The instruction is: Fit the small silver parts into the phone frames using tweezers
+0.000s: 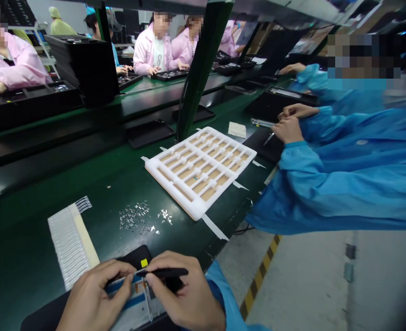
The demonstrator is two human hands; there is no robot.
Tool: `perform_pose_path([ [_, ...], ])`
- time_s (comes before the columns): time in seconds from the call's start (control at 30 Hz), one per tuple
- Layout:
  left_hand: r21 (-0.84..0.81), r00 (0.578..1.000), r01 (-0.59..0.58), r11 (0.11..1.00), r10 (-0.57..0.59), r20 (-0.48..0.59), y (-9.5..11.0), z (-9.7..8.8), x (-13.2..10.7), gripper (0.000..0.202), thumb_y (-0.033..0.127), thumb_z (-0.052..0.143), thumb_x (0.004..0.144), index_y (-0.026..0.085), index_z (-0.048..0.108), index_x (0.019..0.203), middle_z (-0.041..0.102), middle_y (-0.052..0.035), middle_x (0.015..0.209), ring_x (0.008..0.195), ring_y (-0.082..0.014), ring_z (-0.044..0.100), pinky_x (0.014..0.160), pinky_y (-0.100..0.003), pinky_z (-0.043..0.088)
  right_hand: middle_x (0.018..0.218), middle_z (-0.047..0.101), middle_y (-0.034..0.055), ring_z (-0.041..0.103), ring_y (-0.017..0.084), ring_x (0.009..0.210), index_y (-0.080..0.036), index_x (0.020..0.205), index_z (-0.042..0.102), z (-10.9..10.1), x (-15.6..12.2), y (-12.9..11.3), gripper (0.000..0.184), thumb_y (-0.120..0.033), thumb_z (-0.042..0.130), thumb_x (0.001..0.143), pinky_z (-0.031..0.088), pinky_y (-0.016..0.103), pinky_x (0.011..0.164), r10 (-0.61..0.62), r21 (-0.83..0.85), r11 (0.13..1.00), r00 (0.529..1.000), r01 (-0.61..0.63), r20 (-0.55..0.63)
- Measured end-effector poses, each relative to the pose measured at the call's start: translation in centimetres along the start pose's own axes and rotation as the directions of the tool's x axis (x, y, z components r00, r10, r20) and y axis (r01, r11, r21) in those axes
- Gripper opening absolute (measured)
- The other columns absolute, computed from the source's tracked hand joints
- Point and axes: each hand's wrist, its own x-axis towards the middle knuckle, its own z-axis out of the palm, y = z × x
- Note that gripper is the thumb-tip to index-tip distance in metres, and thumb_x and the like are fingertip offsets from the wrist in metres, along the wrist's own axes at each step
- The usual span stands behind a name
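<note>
A flat silver panel [127, 317] with blue strips lies in front of me on a black tray [44, 317]. Over its upper edge my left hand [97, 294] is closed in a pinch; what sits between thumb and forefinger is too small to make out. My right hand [185, 289] grips black tweezers [170, 272], whose tip points left at the panel's edge, close to the left fingertips. An orange-brown piece [140, 287] shows on the panel between the hands. Just beyond, a yellow square [144, 263] marks a black surface.
Left of the hands lies a sheet of thin silver strips [68, 243]. Small loose metal pieces [135, 216] are scattered beyond. A white slotted frame [197, 214] is taped near the bench edge. A green post [203, 69] rises behind it. At right, a co-worker's blue sleeve [344, 184] reaches over the bench.
</note>
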Motion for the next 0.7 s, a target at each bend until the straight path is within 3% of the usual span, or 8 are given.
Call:
perform_pose_path([
  [0.23,0.049,0.999,-0.025,0.998,0.026,-0.021,-0.1,0.1,0.0,0.029,0.053,0.060,0.103,0.035,0.083,0.110,0.084,0.0016,0.105,0.095,-0.0166,0.080,0.080,-0.018,0.061,0.101,0.085,0.0107,0.083,0.023,0.091,-0.020,0.108,0.083,-0.1,-0.5,0.6,0.015,-0.013,0.074,0.098,0.068,0.031,0.085,-0.094,-0.046,0.994,0.993,0.097,0.072],
  [0.33,0.101,0.998,-0.055,0.993,0.056,-0.008,-0.1,-0.2,0.0,0.030,0.051,0.058,0.105,0.036,0.081,0.115,0.084,0.0024,0.107,0.094,-0.0147,0.081,0.070,-0.015,0.060,0.104,0.083,0.0128,0.082,0.023,0.094,-0.018,0.115,0.080,-0.1,-0.6,1.1,0.019,-0.011,0.071,0.099,0.068,0.032,0.086,-0.205,-0.076,0.974,0.974,0.213,0.102],
  [0.4,0.141,0.992,-0.117,0.983,0.121,-0.022,-0.1,-0.5,0.0,0.031,0.048,0.055,0.107,0.036,0.080,0.119,0.084,0.0021,0.108,0.093,-0.0141,0.082,0.068,-0.014,0.060,0.104,0.082,0.0133,0.081,0.023,0.093,-0.016,0.116,0.079,-0.1,-0.8,1.3,0.020,-0.010,0.071,0.099,0.067,0.032,0.086,-0.255,-0.082,0.961,0.962,0.264,0.099],
  [0.5,0.212,0.966,-0.239,0.948,0.254,-0.050,-0.1,-1.3,-0.1,0.031,0.042,0.054,0.107,0.035,0.078,0.127,0.085,0.0016,0.110,0.096,-0.0146,0.084,0.081,-0.015,0.063,0.104,0.082,0.0130,0.080,0.022,0.092,-0.016,0.114,0.079,0.1,-1.0,1.6,0.020,-0.008,0.070,0.098,0.066,0.030,0.086,-0.257,-0.080,0.961,0.963,0.263,0.080],
  [0.6,0.270,0.951,-0.276,0.922,0.303,-0.061,-0.2,-1.9,-0.3,0.031,0.040,0.055,0.106,0.033,0.077,0.127,0.087,0.0022,0.107,0.090,-0.0136,0.085,0.073,-0.011,0.062,0.102,0.082,0.0126,0.079,0.022,0.091,-0.016,0.113,0.079,0.3,-1.1,1.5,0.019,-0.008,0.071,0.097,0.066,0.030,0.084,-0.245,-0.073,0.966,0.968,0.249,0.056],
  [0.7,0.382,0.914,-0.335,0.862,0.396,-0.092,-0.3,-2.0,-0.6,0.031,0.042,0.051,0.110,0.032,0.080,0.116,0.087,0.0039,0.097,0.080,-0.0128,0.084,0.069,-0.011,0.062,0.101,0.082,0.0121,0.079,0.022,0.091,-0.016,0.111,0.079,0.4,-1.2,1.4,0.018,-0.009,0.071,0.097,0.065,0.029,0.085,-0.226,-0.069,0.971,0.973,0.229,0.045],
])
